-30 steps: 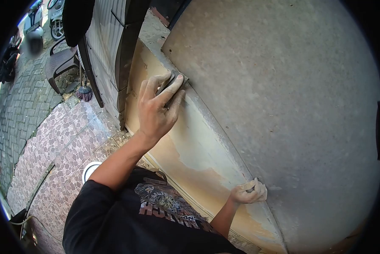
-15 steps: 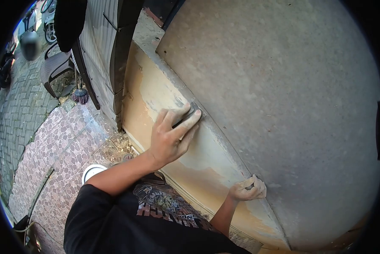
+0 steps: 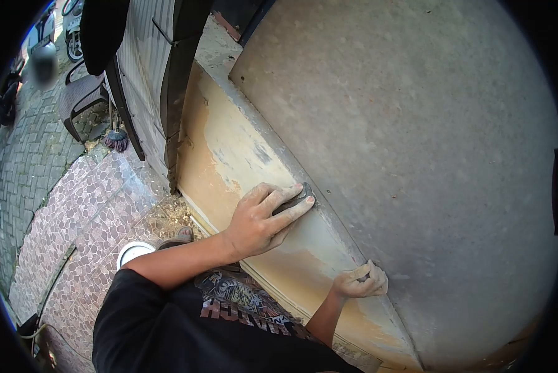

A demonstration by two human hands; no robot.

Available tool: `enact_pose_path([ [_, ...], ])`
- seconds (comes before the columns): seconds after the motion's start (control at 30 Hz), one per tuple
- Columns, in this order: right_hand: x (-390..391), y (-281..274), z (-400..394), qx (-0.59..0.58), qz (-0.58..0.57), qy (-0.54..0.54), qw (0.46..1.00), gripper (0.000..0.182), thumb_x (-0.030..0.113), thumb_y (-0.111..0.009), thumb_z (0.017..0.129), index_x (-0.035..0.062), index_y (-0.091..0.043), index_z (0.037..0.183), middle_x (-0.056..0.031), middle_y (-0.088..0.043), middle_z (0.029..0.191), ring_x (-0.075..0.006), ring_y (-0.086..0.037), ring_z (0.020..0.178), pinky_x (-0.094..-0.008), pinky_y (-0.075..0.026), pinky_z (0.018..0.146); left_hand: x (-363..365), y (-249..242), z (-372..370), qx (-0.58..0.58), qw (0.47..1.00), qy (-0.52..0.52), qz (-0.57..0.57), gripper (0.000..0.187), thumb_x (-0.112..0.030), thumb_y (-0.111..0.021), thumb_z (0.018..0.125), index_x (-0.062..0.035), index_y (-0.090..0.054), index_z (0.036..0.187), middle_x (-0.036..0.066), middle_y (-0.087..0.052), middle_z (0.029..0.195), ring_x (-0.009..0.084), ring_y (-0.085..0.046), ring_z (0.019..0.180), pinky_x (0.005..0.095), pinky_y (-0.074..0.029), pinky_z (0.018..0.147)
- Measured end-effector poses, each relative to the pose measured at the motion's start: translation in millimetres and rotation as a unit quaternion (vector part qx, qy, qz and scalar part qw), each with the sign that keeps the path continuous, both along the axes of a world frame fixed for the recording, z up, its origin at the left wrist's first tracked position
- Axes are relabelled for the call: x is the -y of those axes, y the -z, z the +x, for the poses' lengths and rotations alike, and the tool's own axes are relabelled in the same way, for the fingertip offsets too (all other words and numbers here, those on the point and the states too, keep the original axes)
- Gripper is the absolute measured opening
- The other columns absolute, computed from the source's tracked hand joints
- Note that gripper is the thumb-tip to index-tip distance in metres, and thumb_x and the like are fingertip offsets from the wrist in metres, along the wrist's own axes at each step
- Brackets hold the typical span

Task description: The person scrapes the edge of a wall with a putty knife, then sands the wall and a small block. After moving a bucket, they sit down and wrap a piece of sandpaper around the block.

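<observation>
My left hand point(image 3: 263, 219), dusted pale, is closed around a dark block point(image 3: 301, 198) and presses it against the upper edge of a low wall point(image 3: 229, 140) with patchy cream and orange paint. Farther down the same edge, my right hand point(image 3: 363, 281) is curled with its fingers bent. A small dark thing shows between its fingers, too hidden to name. Beyond the edge spreads a broad grey surface point(image 3: 416, 155).
A round white lid or bucket top point(image 3: 134, 252) sits near my left elbow. At the left are a corrugated panel point(image 3: 143, 81), a brown chair point(image 3: 83, 98), a mop head point(image 3: 116, 140) and a parked motorbike point(image 3: 74, 40). Patterned tiles point(image 3: 92, 211) cover the floor.
My left hand and the dark block have moved down and right along the wall edge, uncovering a grey patch on the paint. My right hand has barely shifted.
</observation>
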State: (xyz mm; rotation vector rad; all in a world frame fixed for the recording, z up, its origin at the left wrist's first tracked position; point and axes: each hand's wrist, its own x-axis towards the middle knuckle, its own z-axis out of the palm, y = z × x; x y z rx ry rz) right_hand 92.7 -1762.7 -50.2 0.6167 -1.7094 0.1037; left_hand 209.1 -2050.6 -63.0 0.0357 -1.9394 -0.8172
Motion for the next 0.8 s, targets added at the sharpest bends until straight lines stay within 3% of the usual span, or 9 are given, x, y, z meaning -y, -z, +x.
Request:
enact_pose_path([
  [0.03, 0, 1, 0, 0.0, 0.001, 0.001, 1.0, 0.021, 0.022, -0.063, 0.111, 0.0078, -0.07, 0.098, -0.0062, -0.067, 0.094, -0.0299, -0.061, 0.096, -0.0496, -0.046, 0.095, 11, -5, -1, 0.0, 1.0, 0.001, 0.001, 0.049, -0.004, -0.088, 0.083, -0.013, -0.08, 0.131, 0.013, -0.071, 0.129, 0.0303, -0.068, 0.107, 0.0397, -0.057, 0.089],
  [0.2, -1, 2, -1, -0.012, -0.001, -0.007, 1.0, 0.022, 0.021, -0.061, 0.112, 0.007, -0.071, 0.098, -0.0058, -0.067, 0.093, -0.0295, -0.061, 0.096, -0.0505, -0.047, 0.094, 73, -21, -11, -0.02, 0.975, -0.198, 0.097, 0.047, -0.001, -0.085, 0.085, -0.0081, -0.08, 0.132, 0.015, -0.071, 0.123, 0.0294, -0.067, 0.105, 0.0385, -0.055, 0.091],
  [0.37, -2, 3, -2, -0.008, -0.006, -0.012, 1.0, 0.023, 0.021, -0.061, 0.112, 0.0071, -0.072, 0.098, -0.0056, -0.069, 0.093, -0.0299, -0.061, 0.097, -0.05, -0.047, 0.094, 5, -15, 6, 0.057, 0.998, -0.005, -0.005, 0.051, -0.007, -0.082, 0.083, -0.0152, -0.079, 0.134, 0.011, -0.07, 0.135, 0.0301, -0.066, 0.104, 0.0401, -0.058, 0.091],
  [0.43, -4, 4, -2, -0.012, 0.001, -0.011, 1.0, 0.023, 0.021, -0.061, 0.112, 0.0072, -0.071, 0.097, -0.0055, -0.069, 0.093, -0.0298, -0.061, 0.097, -0.0496, -0.047, 0.094, 17, -21, 6, 0.049, 0.999, 0.004, -0.006, 0.049, -0.007, -0.083, 0.085, -0.0149, -0.079, 0.133, 0.011, -0.07, 0.133, 0.0305, -0.066, 0.104, 0.0412, -0.057, 0.09],
  [0.5, -6, 4, -2, -0.009, 0.002, -0.016, 1.0, 0.024, 0.022, -0.061, 0.112, 0.0078, -0.071, 0.096, -0.0052, -0.069, 0.093, -0.0297, -0.061, 0.097, -0.0491, -0.047, 0.093, 49, -29, 0, 0.048, 0.992, -0.111, 0.023, 0.047, -0.007, -0.082, 0.087, -0.0146, -0.079, 0.133, 0.011, -0.07, 0.129, 0.0309, -0.066, 0.105, 0.0419, -0.057, 0.088],
  [0.57, -7, 4, -2, -0.01, 0.0, -0.011, 1.0, 0.024, 0.022, -0.061, 0.112, 0.0081, -0.071, 0.096, -0.0051, -0.069, 0.094, -0.0295, -0.061, 0.097, -0.0492, -0.047, 0.093, 72, -36, 1, 0.054, 0.985, -0.157, 0.057, 0.049, -0.002, -0.083, 0.086, -0.0137, -0.08, 0.133, 0.014, -0.072, 0.123, 0.0321, -0.066, 0.105, 0.0412, -0.056, 0.09],
  [0.63, -5, 6, -1, -0.009, -0.005, -0.007, 1.0, 0.023, 0.022, -0.061, 0.112, 0.0083, -0.071, 0.096, -0.005, -0.069, 0.094, -0.0293, -0.061, 0.097, -0.0493, -0.047, 0.093, 55, -45, 3, 0.082, 0.986, -0.144, -0.002, 0.047, -0.002, -0.083, 0.085, -0.0118, -0.08, 0.131, 0.013, -0.072, 0.124, 0.0326, -0.066, 0.103, 0.0416, -0.056, 0.089],
  [0.77, -2, 4, 0, 0.0, -0.009, -0.009, 1.0, 0.022, 0.022, -0.061, 0.111, 0.009, -0.072, 0.096, -0.0044, -0.069, 0.093, -0.0286, -0.061, 0.097, -0.0487, -0.046, 0.094, -3, -44, 17, 0.123, 0.991, 0.044, -0.034, 0.044, -0.006, -0.084, 0.086, -0.0119, -0.08, 0.129, 0.012, -0.072, 0.126, 0.031, -0.066, 0.103, 0.0403, -0.058, 0.088],
  [0.8, -3, 3, 1, 0.008, -0.005, -0.01, 1.0, 0.021, 0.021, -0.062, 0.111, 0.0094, -0.072, 0.096, -0.0041, -0.069, 0.093, -0.0282, -0.06, 0.097, -0.0482, -0.045, 0.095, 1, -46, 16, 0.123, 0.991, 0.046, -0.033, 0.044, -0.006, -0.084, 0.086, -0.0119, -0.08, 0.129, 0.012, -0.072, 0.126, 0.031, -0.066, 0.103, 0.0403, -0.058, 0.088],
])
